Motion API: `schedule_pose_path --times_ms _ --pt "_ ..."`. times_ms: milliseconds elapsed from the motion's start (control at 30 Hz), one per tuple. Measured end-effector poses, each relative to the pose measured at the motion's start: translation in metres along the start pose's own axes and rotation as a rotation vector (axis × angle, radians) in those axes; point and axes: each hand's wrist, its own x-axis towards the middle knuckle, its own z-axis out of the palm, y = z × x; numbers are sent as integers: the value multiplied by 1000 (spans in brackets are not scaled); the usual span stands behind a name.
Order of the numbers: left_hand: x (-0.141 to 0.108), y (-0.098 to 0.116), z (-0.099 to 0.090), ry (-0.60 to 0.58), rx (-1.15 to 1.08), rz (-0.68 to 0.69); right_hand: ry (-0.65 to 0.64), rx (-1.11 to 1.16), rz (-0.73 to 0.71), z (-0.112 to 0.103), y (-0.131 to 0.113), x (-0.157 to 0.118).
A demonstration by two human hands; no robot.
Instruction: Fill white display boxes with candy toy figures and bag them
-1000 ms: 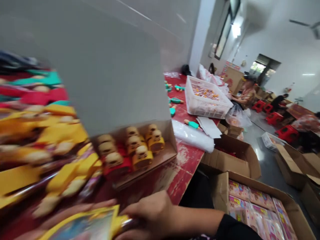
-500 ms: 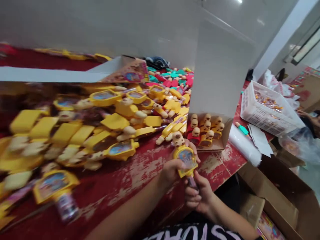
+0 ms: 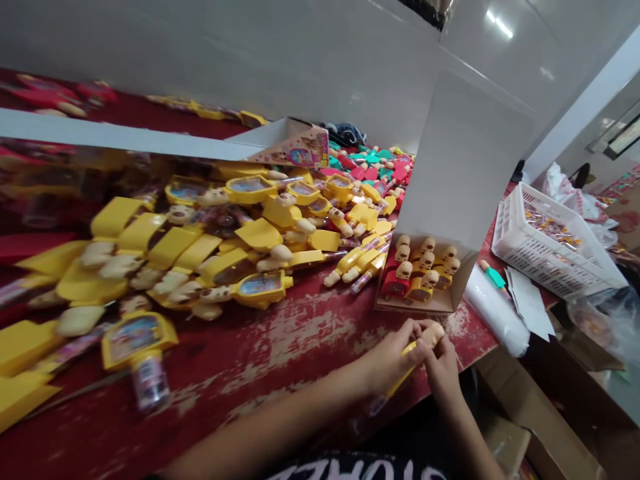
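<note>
In the head view, the hands are over at 4 o'clock, both busy with one yellow flat plastic toy with a cream animal head. It's tilted, head end toward 1 o'clock. Left hand has its fingers clamped on the yellow body, and the right hand has its fingers closed around the head end. They're just above the near edge of a worn red-painted desk. Just beyond, toward 12 from the hands, sits an open brown cardboard box with a tall pale-grey back panel, red and yellow toys with cream heads standing inside. Big heap of yellow plastic toys at 9 o'clock, white plastic crate at 3.
</note>
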Motion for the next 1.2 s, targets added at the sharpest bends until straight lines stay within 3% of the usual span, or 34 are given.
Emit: schedule_pose_path --times_ms 67,133,267,333,400,500,600,667,800,867,967,1100,1200 --pt "-3 0 3 -43 202 63 103 72 -31 -8 -1 1" --pt "-4 0 2 -50 283 132 288 172 -114 -21 -3 8" --pt "0 -4 -5 150 502 322 624 160 -378 -48 -9 43" --pt "3 -7 -9 256 604 475 652 61 -561 -51 -7 61" --pt "5 -11 -15 370 665 629 587 -38 -693 -47 -2 73" --pt "11 -24 -27 582 764 728 480 -135 -765 -37 10 75" --pt "20 -50 -42 760 824 655 417 -198 -817 -31 19 66" --pt "27 -72 -51 810 822 588 400 -241 -817 -32 18 64" --pt "37 -102 -64 740 751 378 494 -338 -714 -38 6 87" --pt "39 -107 -67 693 700 277 543 -388 -653 -39 1 106" --pt "39 -106 -68 659 663 217 517 -459 -610 -29 0 126" --pt "38 -99 -68 630 616 149 492 -481 -605 -12 10 128" --pt "38 -98 -69 620 592 135 323 -395 -503 -16 17 126"
